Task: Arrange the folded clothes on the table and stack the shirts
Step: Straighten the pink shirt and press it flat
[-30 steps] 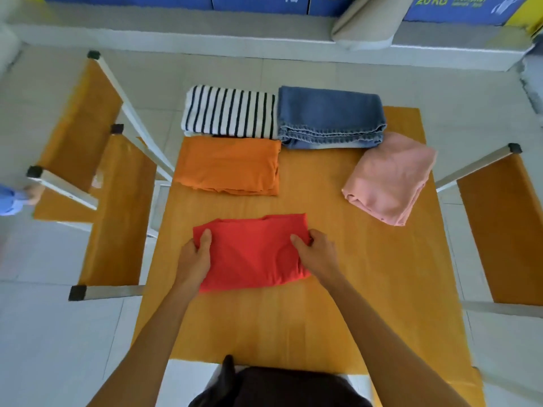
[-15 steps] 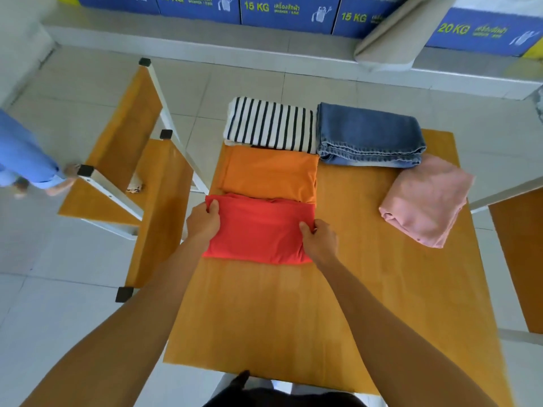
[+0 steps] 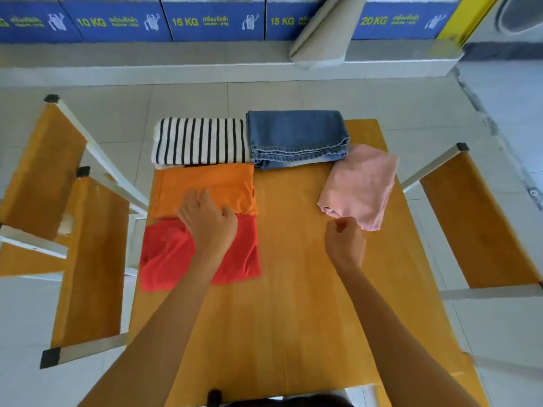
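On the wooden table (image 3: pixel 293 289) a folded red shirt (image 3: pixel 167 254) lies at the left, just in front of a folded orange shirt (image 3: pixel 223 186). Behind those are a folded black-and-white striped shirt (image 3: pixel 199 141) and folded blue jeans (image 3: pixel 296 136). A folded pink garment (image 3: pixel 361 183) lies askew at the right. My left hand (image 3: pixel 207 221) rests flat across the seam between the red and orange shirts. My right hand (image 3: pixel 345 242) hovers with curled fingers just in front of the pink garment's near corner, holding nothing.
Orange chairs with white frames stand at the left (image 3: pixel 88 230) and right (image 3: pixel 476 224) of the table. Blue washing machines (image 3: pixel 205 22) line the back wall, with a grey padded object (image 3: pixel 320 39) leaning on the ledge.
The red shirt slid away from me to rest against the orange one. Both hands let go of it; the left now lies on top, the right moved toward the pink garment.
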Demonstrator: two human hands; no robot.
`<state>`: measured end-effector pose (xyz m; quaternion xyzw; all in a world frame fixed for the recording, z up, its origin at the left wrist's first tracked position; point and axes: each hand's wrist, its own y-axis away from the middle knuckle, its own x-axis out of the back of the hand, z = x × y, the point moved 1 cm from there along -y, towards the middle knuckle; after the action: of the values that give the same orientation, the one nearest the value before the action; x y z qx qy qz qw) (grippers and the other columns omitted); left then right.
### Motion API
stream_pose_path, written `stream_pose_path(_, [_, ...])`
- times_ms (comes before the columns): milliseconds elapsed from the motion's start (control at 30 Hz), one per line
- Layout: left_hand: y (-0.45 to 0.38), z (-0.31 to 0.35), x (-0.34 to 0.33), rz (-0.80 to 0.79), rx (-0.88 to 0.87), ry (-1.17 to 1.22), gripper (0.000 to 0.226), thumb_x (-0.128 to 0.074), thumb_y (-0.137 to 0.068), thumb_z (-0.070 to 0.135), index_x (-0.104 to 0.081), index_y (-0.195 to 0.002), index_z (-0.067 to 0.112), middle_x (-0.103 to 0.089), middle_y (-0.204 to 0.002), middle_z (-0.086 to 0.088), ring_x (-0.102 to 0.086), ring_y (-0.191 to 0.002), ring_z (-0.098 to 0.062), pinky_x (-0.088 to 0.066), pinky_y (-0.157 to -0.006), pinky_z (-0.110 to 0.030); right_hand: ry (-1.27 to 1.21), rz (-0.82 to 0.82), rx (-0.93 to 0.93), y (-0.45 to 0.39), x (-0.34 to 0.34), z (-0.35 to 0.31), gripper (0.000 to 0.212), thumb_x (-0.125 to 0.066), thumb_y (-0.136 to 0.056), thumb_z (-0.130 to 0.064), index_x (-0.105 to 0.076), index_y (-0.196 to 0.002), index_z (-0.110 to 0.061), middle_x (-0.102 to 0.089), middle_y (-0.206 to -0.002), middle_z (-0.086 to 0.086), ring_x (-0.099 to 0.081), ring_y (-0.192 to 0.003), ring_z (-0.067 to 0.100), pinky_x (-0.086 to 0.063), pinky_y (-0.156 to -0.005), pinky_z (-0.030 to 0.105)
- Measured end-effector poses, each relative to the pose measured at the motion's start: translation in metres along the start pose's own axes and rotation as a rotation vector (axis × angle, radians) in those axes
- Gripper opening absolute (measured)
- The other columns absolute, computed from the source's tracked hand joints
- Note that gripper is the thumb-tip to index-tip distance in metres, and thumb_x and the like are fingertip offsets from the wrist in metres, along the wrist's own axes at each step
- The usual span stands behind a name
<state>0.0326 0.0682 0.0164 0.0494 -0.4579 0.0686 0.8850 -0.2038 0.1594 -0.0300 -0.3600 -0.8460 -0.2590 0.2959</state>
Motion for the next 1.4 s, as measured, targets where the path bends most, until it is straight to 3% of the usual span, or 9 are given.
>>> stream_pose_path(167, [0.013,0.077,-0.058,-0.175,-0.198,0.098,0.035,-0.052,-0.092,0.013,-0.057,-0.124,0.002,-0.050,-0.136,-0.017,-0.041,-0.133,-0.032,-0.028,-0.115,-0.043,-0.009,0.106,-0.176,-0.048,0.050,0.031,0.048,-0.057,-0.091,-0.042,-0.049,-0.127,-0.012,-0.050,-0.130,0.010,-0.055,-0.103,0.027,-0.041,-0.078,0.035])
stream_pose_path(333, [0.023,0.126,-0.131,-0.489,-0.082,0.156,0.044,-0.047,-0.096,0.015,-0.046,-0.140,0.008,-0.050,-0.141,-0.011,-0.054,-0.118,-0.024,-0.048,-0.087,-0.029,-0.042,-0.103,-0.245,-0.096,0.058,0.038,0.085,-0.064,-0.085,-0.057,-0.033,-0.142,-0.003,-0.039,-0.142,0.018,-0.045,-0.127,0.039,-0.045,-0.102,0.052])
stream_pose_path(433, [0.019,0.140,-0.162,-0.571,0.131,0.261,0.035,-0.046,-0.094,0.021,-0.057,-0.123,0.004,-0.063,-0.116,-0.015,-0.060,-0.110,-0.030,-0.046,-0.063,-0.027,-0.119,-0.197,-0.267,-0.118,0.047,0.038,0.081,-0.066,-0.084,-0.056,-0.037,-0.137,-0.002,-0.049,-0.132,0.016,-0.053,-0.117,0.037,-0.050,-0.092,0.046])
stream_pose_path(600, [0.022,0.146,-0.186,-0.567,0.401,0.458,0.022,-0.058,-0.087,0.028,-0.063,-0.103,0.014,-0.069,-0.096,-0.005,-0.067,-0.086,-0.019,-0.059,-0.067,-0.032,-0.299,-0.317,-0.280,-0.131,0.047,0.046,0.054,-0.069,-0.082,-0.045,-0.058,-0.119,-0.006,-0.067,-0.102,0.005,-0.066,-0.088,0.027,-0.050,-0.059,0.033])
stream_pose_path(800, [0.077,0.099,-0.160,-0.668,0.405,0.296,0.024,-0.057,-0.082,0.035,-0.066,-0.100,0.020,-0.070,-0.091,0.000,-0.067,-0.084,-0.016,-0.059,-0.078,-0.037,-0.240,-0.605,-0.257,-0.084,0.087,0.083,0.039,-0.070,-0.081,-0.031,-0.063,-0.116,-0.014,-0.069,-0.101,-0.003,-0.066,-0.088,0.014,-0.052,-0.059,0.021])
stream_pose_path(967, [0.124,0.058,-0.115,-1.034,0.319,0.049,0.048,-0.071,-0.059,0.046,-0.067,-0.101,0.023,-0.072,-0.100,0.004,-0.067,-0.087,-0.012,-0.052,-0.072,-0.028,0.099,-0.735,-0.046,-0.047,0.105,0.111,0.026,-0.059,-0.086,-0.023,-0.062,-0.111,-0.019,-0.071,-0.104,-0.001,-0.064,-0.088,0.018,-0.055,-0.073,0.031])
stream_pose_path(1133, [0.088,0.076,-0.114,-0.530,0.012,0.004,0.080,-0.074,-0.071,0.050,-0.046,-0.137,0.016,-0.052,-0.136,-0.004,-0.050,-0.124,-0.023,-0.046,-0.097,-0.037,0.454,-0.855,0.174,-0.067,0.106,0.100,0.047,-0.054,-0.089,-0.023,-0.053,-0.136,-0.025,-0.061,-0.132,0.003,-0.057,-0.117,0.029,-0.047,-0.090,0.035])
stream_pose_path(1267, [0.059,0.099,-0.142,-0.641,-0.125,-0.097,0.095,-0.073,-0.072,0.056,-0.032,-0.148,0.016,-0.037,-0.150,-0.007,-0.036,-0.136,-0.026,-0.036,-0.109,-0.042,0.480,-0.860,0.261,-0.082,0.097,0.083,0.038,-0.061,-0.085,-0.025,-0.057,-0.123,-0.020,-0.064,-0.117,0.007,-0.060,-0.104,0.030,-0.050,-0.079,0.036])
stream_pose_path(1400, [0.057,0.081,-0.146,-0.669,0.059,-0.005,0.091,-0.074,-0.060,0.069,-0.045,-0.132,0.021,-0.055,-0.126,0.004,-0.056,-0.112,-0.018,-0.050,-0.084,-0.032,0.396,-0.593,0.171,-0.081,0.101,0.095,0.059,-0.068,-0.082,-0.050,-0.051,-0.129,-0.020,-0.057,-0.123,0.008,-0.058,-0.108,0.031,-0.052,-0.088,0.045])
